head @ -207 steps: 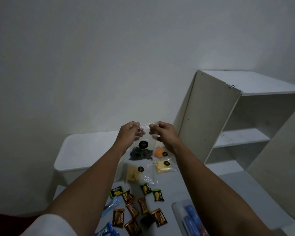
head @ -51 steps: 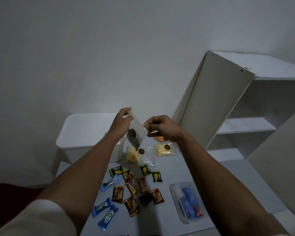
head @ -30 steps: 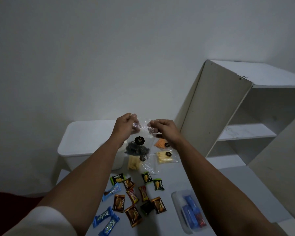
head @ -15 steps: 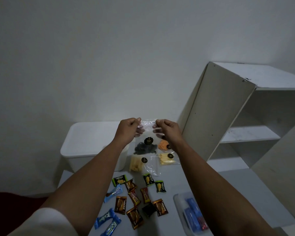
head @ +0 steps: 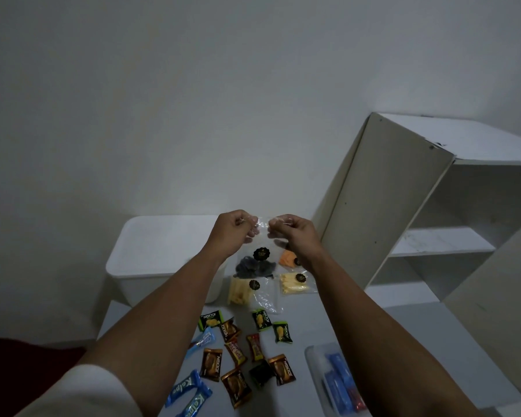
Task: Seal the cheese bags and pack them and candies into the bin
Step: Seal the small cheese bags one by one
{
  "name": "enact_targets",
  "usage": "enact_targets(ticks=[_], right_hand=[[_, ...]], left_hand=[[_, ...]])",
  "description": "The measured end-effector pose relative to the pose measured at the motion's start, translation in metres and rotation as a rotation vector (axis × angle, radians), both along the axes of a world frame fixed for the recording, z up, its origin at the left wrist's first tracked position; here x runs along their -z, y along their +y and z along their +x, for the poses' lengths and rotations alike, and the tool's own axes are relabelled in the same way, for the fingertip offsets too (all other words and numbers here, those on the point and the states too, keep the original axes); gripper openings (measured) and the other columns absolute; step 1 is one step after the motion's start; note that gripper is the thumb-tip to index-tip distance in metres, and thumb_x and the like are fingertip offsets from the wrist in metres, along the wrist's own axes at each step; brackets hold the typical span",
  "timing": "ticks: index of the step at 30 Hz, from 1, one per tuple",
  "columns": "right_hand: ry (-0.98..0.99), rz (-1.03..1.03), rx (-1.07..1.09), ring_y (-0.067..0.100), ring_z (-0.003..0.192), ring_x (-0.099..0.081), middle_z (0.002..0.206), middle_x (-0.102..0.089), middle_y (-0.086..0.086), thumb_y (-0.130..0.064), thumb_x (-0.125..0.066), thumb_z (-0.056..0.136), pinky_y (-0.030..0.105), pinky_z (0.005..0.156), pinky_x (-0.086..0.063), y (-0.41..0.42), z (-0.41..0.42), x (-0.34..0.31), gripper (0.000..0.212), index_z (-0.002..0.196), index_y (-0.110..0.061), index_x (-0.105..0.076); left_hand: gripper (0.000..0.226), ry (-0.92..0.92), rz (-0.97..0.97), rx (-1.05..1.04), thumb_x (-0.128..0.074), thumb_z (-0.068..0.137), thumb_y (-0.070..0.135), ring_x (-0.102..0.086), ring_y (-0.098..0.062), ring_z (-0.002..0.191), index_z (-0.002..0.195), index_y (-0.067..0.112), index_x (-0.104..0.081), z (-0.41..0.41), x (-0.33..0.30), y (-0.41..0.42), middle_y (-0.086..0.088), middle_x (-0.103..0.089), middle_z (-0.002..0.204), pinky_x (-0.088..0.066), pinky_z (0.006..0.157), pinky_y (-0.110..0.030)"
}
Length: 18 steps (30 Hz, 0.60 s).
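Both my hands are raised over the worktop (head: 319,320), holding one clear cheese bag (head: 260,254) by its top edge: left hand (head: 233,233) pinching the left corner, right hand (head: 292,234) pinching the right corner, each grip closed narrow on the plastic, thumb against forefinger. The bag hangs in the air between them, above and in front of the bags lying flat, with the lidded white bin (head: 163,254) just behind and to the left. Orientation: mouth up, dark contents (head: 254,267) slumped at the bottom, round black sticker (head: 261,253) facing me; long axis runs roughly vertical, the seal strip horizontal between my fingertips. Step in hand, as I judge it: closing the zip strip. To do it well I should keep the top edge taut and level, line up the two tracks, then press from one corner and slide the pinch across to the other without skipping the middle; let air escape before the last bit closes. Film is thin and slippery, so light steady pressure, no tugging. Whether the strip is already partly shut I cannot tell; too small and too dim. Still on the worktop: pale cheese bag (head: 241,291), second pale bag (head: 295,284), orange bag (head: 288,259), and the scattered candies (head: 238,353). Bin lid appears on.
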State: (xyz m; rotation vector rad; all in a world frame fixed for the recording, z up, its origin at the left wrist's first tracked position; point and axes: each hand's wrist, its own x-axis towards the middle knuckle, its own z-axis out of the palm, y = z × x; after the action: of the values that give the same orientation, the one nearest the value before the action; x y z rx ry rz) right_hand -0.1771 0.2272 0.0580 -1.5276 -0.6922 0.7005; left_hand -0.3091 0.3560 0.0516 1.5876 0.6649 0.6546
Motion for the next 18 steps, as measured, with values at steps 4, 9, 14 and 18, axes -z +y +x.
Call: enact_targets(ticks=[4,9,14,18], right_hand=[[0.009,0.002,0.031,0.020,0.090,-0.076,0.098,-0.079,0.007,-0.023,-0.071,0.095,0.047,0.095,-0.056,0.001,-0.001,0.000,0.020,0.106,-0.006,-0.073],[0.100,0.008,0.022,0.024,0.105,-0.075,0.109,-0.078,0.007,-0.029,-0.067,0.098,0.045,0.097,-0.053,-0.007,0.010,0.014,0.031,0.115,-0.003,-0.069],[0.208,0.042,0.105,0.022,0.108,-0.073,0.103,-0.076,0.000,-0.027,-0.059,0.103,0.041,0.088,-0.054,-0.004,0.031,0.030,0.014,0.106,-0.015,-0.065],[0.212,-0.007,0.115,0.021,0.107,-0.074,0.106,-0.077,0.002,-0.026,-0.061,0.102,0.039,0.088,-0.057,0.004,0.051,0.043,0.012,0.107,-0.016,-0.065]], left_hand=[[0.018,-0.013,-0.008,-0.007,-0.063,0.100,0.023,-0.070,-0.016,0.075,0.090,0.009,-0.071,0.003,0.003,0.000,-0.010,-0.076,0.085,-0.062,0.074,-0.031],[0.025,-0.081,-0.153,-0.064,-0.063,0.100,0.024,-0.069,-0.018,0.078,0.096,0.000,-0.069,0.014,0.007,0.004,-0.012,-0.077,0.092,-0.063,0.077,-0.035],[0.014,0.039,-0.228,0.056,-0.067,0.096,0.024,-0.073,-0.017,0.096,0.103,0.013,-0.071,0.025,0.043,-0.002,-0.004,-0.078,0.099,-0.057,0.084,-0.033],[0.009,0.184,-0.221,0.076,-0.067,0.096,0.022,-0.070,-0.024,0.101,0.094,0.022,-0.075,0.042,0.088,-0.007,-0.004,-0.075,0.102,-0.057,0.090,-0.041]])
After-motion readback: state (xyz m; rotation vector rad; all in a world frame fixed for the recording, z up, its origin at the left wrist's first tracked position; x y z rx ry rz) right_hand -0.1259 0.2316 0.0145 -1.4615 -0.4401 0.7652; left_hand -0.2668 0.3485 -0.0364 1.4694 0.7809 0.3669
